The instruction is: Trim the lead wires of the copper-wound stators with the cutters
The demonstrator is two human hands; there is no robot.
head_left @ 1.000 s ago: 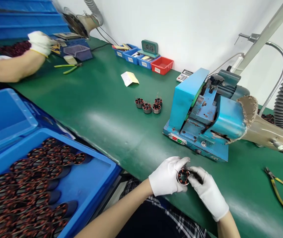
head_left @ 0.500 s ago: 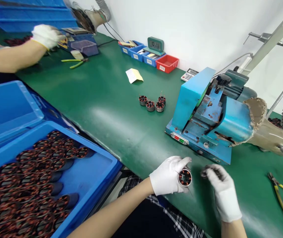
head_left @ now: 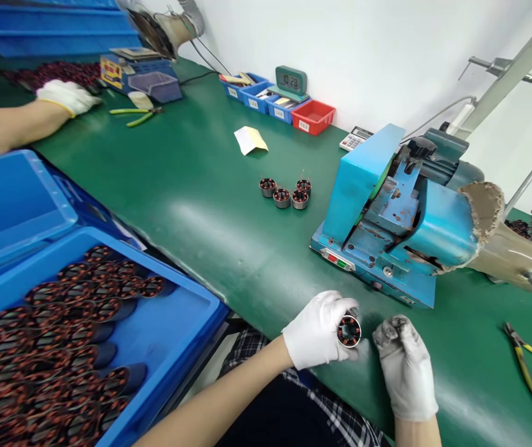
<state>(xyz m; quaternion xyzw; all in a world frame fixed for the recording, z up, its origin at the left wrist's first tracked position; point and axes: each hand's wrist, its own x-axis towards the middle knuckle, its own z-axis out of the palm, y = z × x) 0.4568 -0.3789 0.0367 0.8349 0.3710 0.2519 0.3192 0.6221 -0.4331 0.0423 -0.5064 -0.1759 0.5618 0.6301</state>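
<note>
My left hand (head_left: 319, 330), in a white glove, is closed around a motor stator (head_left: 349, 331). The stator's round open end, with a bright metal rim and copper windings, faces up toward me. Just to its right is my right hand (head_left: 405, 363), gloved too, with blackened fingertips. Its fingers are curled and pressed together, and I cannot make out anything in them. A small gap separates this hand from the stator. Several more stators (head_left: 281, 198) stand grouped on the green table (head_left: 191, 180) farther away.
A blue grinding machine (head_left: 377, 217) stands beyond my hands. Yellow-handled pliers (head_left: 524, 363) lie at right. At lower left, a blue crate (head_left: 172, 329) holds many stators. Small bins (head_left: 312, 118) and a clock (head_left: 291, 81) line the wall. Another person's gloved hand (head_left: 67, 98) is at upper left.
My right hand has moved slightly left toward the stator, and its fingers have curled in; the dark blur at its fingertips is gone. The other person's hand has moved left and down.
</note>
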